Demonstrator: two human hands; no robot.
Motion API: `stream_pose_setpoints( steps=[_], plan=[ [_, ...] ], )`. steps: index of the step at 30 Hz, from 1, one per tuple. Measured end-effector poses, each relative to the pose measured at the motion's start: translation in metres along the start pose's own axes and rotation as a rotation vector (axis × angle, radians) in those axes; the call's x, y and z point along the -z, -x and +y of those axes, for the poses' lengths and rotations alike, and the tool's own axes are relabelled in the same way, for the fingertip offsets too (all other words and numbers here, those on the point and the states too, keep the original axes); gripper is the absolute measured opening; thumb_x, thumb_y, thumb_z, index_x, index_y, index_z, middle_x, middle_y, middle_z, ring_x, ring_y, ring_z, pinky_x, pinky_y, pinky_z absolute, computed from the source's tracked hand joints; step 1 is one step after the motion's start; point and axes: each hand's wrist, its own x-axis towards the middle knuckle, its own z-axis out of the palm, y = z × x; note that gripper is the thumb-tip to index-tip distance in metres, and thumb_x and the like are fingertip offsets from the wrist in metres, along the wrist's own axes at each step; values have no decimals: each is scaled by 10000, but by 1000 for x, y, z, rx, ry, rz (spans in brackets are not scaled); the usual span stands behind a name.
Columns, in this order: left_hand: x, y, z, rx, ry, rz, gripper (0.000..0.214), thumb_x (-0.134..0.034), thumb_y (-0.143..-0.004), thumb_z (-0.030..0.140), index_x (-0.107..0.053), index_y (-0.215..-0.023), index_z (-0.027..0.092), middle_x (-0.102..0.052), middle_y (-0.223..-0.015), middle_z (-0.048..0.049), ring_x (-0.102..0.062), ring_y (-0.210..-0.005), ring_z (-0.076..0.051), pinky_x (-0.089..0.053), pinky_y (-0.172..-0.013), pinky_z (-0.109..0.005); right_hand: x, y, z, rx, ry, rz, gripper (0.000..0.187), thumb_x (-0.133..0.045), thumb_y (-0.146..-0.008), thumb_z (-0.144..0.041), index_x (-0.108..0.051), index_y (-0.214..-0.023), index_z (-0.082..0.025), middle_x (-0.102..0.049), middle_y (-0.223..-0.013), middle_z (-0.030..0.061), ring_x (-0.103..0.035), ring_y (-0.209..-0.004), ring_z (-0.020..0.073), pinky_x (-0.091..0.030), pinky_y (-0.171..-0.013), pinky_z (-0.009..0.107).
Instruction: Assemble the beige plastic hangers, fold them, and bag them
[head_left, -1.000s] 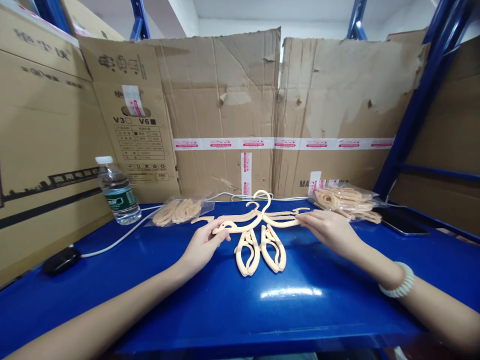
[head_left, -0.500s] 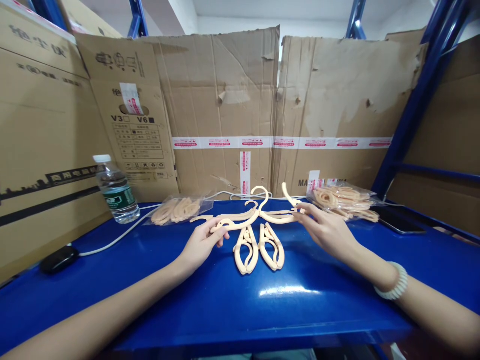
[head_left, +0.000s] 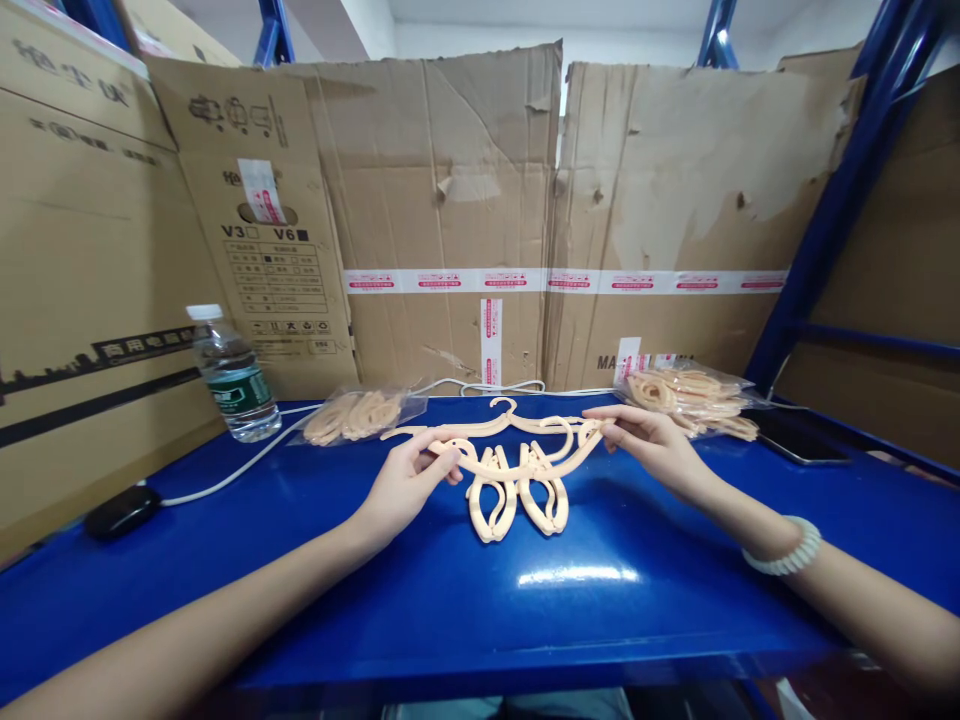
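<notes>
A cream plastic hanger (head_left: 517,462) with two clips hanging from it is held just above the blue shelf surface (head_left: 465,610). My left hand (head_left: 409,478) pinches its left end. My right hand (head_left: 651,443) pinches its right end, fingers closed on the arm. The two clips (head_left: 517,495) rest on the shelf between my hands. A second cream hanger (head_left: 495,418) lies flat just behind the held one.
A water bottle (head_left: 231,376) stands at the back left. Two clear bags of cream hangers lie behind my hands, one bag on the left (head_left: 358,414) and one bag on the right (head_left: 690,396). A black mouse (head_left: 120,511) with a white cable sits left; a phone (head_left: 796,438) right. Cardboard boxes (head_left: 450,220) wall the back.
My right hand folded the hanger's raised hook piece down and now grips the right end. The hanger sits lower and flatter. My left hand stayed on the left end.
</notes>
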Motion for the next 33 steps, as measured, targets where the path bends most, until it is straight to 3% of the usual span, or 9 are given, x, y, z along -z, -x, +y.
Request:
stream_pose_setpoints(
  steps=[5, 10, 14, 17, 22, 26, 30, 33],
  plan=[
    [-11, 6, 8, 19, 117, -98, 324, -633, -803, 365, -582, -1036, 146, -622, -703, 2, -628, -598, -144, -547, -611, -281, -24, 5, -5, -68, -379, -24, 404, -725, -764, -390, -469, -1026, -219, -615, -731, -27, -561, -573, 116, -485, -564, 278],
    [-18, 8, 9, 13, 147, -148, 313, -636, -808, 347, -560, -1038, 147, -584, -655, 27, -599, -546, -127, -539, -545, -262, -41, 11, -11, -80, -513, -80, 398, -742, -769, -356, -402, -938, -237, -631, -709, -38, -571, -549, 107, -490, -558, 267],
    [-19, 9, 9, 13, 152, -140, 321, -635, -815, 338, -549, -1056, 144, -583, -650, 26, -603, -553, -126, -539, -543, -256, -46, 17, -19, -13, -408, -281, 273, -708, -804, -381, -520, -860, -191, -645, -827, 20, -612, -676, 125, -526, -644, 285],
    [-18, 11, 11, 12, 168, -140, 338, -640, -811, 333, -538, -1072, 143, -594, -678, 17, -614, -572, -130, -542, -551, -255, -45, 22, -26, 39, -263, -434, 224, -633, -869, -380, -654, -910, -161, -658, -968, 72, -640, -880, 171, -537, -774, 313],
    [-19, 15, 14, -32, 252, -106, 351, -666, -811, 291, -450, -1076, 208, -603, -873, 8, -642, -621, -126, -556, -579, -269, -41, 24, -25, 52, -194, -467, 284, -634, -869, -381, -696, -1097, -221, -627, -1196, 90, -612, -1065, 213, -543, -859, 342],
    [-16, 17, 17, -78, 275, -148, 215, -648, -834, 266, -478, -943, 190, -627, -1032, -59, -649, -804, -162, -558, -749, -326, -39, 23, -20, 14, -250, -429, 344, -661, -849, -368, -667, -1169, -239, -546, -1323, 92, -577, -1139, 236, -561, -858, 343],
    [-14, 18, 17, -67, 256, -310, 238, -597, -867, 265, -588, -1089, 181, -587, -1203, -108, -535, -1155, -258, -497, -941, -402, -40, 23, -21, 24, -314, -442, 388, -667, -847, -333, -627, -1227, -263, -492, -1369, 84, -568, -1150, 242, -571, -855, 350],
    [-14, 20, 16, -28, 277, -436, 327, -578, -879, 259, -565, -1203, 215, -534, -1306, -100, -491, -1226, -267, -463, -984, -419, -43, 24, -23, 32, -367, -464, 416, -674, -841, -321, -610, -1249, -267, -458, -1374, 84, -607, -1074, 221, -578, -845, 350]
  ],
)
